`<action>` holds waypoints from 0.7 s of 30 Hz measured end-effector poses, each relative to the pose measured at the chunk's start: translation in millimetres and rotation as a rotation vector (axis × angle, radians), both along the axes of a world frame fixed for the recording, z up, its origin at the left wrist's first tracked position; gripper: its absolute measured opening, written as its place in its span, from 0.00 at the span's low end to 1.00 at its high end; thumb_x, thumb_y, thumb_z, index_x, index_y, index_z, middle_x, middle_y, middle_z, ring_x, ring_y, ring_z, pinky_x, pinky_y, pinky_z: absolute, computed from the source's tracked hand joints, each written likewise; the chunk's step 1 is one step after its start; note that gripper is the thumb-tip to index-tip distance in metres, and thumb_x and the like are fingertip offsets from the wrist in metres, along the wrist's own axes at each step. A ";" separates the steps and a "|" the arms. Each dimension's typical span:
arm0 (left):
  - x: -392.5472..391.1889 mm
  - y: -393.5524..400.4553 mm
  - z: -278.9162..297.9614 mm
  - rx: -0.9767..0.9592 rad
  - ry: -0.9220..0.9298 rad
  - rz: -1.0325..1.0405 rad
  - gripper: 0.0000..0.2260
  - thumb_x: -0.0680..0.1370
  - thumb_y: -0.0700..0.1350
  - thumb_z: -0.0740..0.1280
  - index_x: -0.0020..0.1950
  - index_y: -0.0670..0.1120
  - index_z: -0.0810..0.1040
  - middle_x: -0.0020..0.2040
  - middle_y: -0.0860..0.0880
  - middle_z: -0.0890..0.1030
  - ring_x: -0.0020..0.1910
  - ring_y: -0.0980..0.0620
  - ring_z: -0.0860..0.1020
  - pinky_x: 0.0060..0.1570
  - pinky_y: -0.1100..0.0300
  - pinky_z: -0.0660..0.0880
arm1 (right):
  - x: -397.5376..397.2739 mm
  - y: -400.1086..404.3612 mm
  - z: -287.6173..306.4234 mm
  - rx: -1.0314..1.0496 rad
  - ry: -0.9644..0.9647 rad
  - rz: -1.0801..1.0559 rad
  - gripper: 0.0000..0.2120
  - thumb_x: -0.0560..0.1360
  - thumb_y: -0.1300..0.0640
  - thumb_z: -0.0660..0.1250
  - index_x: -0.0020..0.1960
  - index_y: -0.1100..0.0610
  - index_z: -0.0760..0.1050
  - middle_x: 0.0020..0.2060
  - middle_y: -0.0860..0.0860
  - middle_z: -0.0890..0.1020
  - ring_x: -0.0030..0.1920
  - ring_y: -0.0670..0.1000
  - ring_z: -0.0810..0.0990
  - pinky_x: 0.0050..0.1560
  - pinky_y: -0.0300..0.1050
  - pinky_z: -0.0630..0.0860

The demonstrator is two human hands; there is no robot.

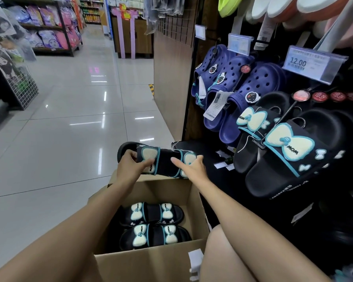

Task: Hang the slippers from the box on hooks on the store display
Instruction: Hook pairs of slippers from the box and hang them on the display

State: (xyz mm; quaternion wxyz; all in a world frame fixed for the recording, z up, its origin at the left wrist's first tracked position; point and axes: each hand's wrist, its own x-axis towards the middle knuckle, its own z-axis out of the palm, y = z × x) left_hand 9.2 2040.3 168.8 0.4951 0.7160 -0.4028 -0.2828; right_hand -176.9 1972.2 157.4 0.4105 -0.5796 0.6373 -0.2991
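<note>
- Two bare hands hold one pair of black foam slides with cream bow patches and teal trim (pixel 163 161), raised above the open brown cardboard box (pixel 151 261) and level with the foot of the display.
- Left hand (pixel 128 167): thumb and fingers curled round the left slide of the held pair, pinching its strap by the cream bow; heel of that slide sticks out past the knuckles to the left.
- Right hand (pixel 192 167): fingers wrapped over the far edge of the right slide, index finger stretched out straight across the black strap between the two bows.
- Held pair lies sideways, soles away from the camera, both slides side by side and touching.
- Two more matching pairs of black slides (pixel 151 224) lie flat in the box, one behind the other, bows up.
- Box: matte corrugated card, flaps open; it stands on the glossy pale tiled floor (pixel 69 119), just beside the black display base (pixel 222 186).
- Display: hanging black bow slides marked MOM (pixel 289 147) on a metal hook, smooth moulded soles; left of them, dark blue perforated clogs with round charms (pixel 243 88) and paper tags.
- White price label reading 12.00 (pixel 314 64) in a clear plastic holder above the hanging slides.
</note>
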 end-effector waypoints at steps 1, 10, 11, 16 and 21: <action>0.2 1.2 -0.3 0.002 -0.006 -0.023 0.19 0.70 0.51 0.78 0.50 0.44 0.73 0.42 0.51 0.78 0.41 0.54 0.77 0.37 0.60 0.70 | -0.6 -0.3 -0.1 0.012 -0.023 -0.012 0.45 0.68 0.38 0.76 0.70 0.63 0.59 0.68 0.59 0.71 0.68 0.58 0.71 0.60 0.46 0.68; 22.2 7.7 -4.9 0.068 -0.194 0.007 0.22 0.68 0.57 0.78 0.49 0.46 0.72 0.44 0.51 0.80 0.44 0.50 0.80 0.47 0.45 0.79 | 6.3 4.2 -1.1 0.117 0.014 0.096 0.50 0.69 0.41 0.77 0.76 0.64 0.53 0.73 0.58 0.67 0.72 0.57 0.67 0.66 0.47 0.68; 23.7 8.2 -3.3 0.073 -0.224 0.004 0.21 0.68 0.58 0.77 0.48 0.47 0.72 0.43 0.51 0.80 0.43 0.49 0.80 0.46 0.46 0.79 | 6.2 4.2 -1.3 0.131 0.024 0.109 0.52 0.69 0.41 0.77 0.77 0.64 0.52 0.74 0.58 0.66 0.73 0.57 0.66 0.67 0.48 0.67; 29.3 13.1 6.0 0.089 -0.444 -0.084 0.21 0.70 0.58 0.76 0.47 0.47 0.69 0.41 0.54 0.78 0.41 0.51 0.78 0.36 0.54 0.69 | 1.1 5.6 -0.5 0.168 0.047 0.126 0.54 0.67 0.41 0.78 0.78 0.64 0.51 0.73 0.58 0.67 0.72 0.56 0.68 0.69 0.49 0.69; 36.0 16.3 8.3 0.094 -0.532 -0.129 0.22 0.70 0.57 0.76 0.47 0.47 0.67 0.41 0.54 0.79 0.41 0.49 0.78 0.34 0.54 0.68 | -0.2 9.2 0.7 0.166 0.047 0.147 0.54 0.67 0.42 0.78 0.78 0.64 0.50 0.73 0.58 0.67 0.71 0.56 0.68 0.69 0.50 0.70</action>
